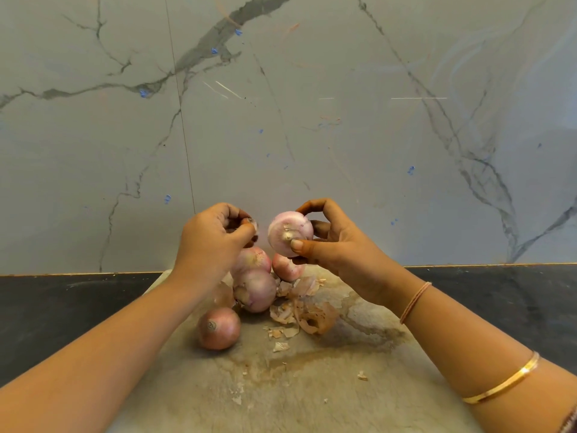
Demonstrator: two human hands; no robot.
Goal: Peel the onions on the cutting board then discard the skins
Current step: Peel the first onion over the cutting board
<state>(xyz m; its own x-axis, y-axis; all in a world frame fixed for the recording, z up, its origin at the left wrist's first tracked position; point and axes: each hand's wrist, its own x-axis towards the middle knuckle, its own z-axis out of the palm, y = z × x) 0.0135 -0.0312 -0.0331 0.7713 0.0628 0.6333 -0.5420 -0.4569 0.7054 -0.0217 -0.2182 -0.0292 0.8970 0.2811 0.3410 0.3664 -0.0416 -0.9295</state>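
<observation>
On cutting board (312, 385): four onions (256, 290), loose skins (312, 317); right hand (337, 248) grips peeled onion (288, 232), left hand (212, 235) pinches scrap (253, 224).

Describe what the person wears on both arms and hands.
Both the left hand and right hand are ungloved. The left forearm is bare: no sleeve, no jewellery. The right arm wears a thin pinkish band at the wrist and a flat gold bangle higher up. A bit of dark patterned fabric shows at the bottom right corner.
</observation>
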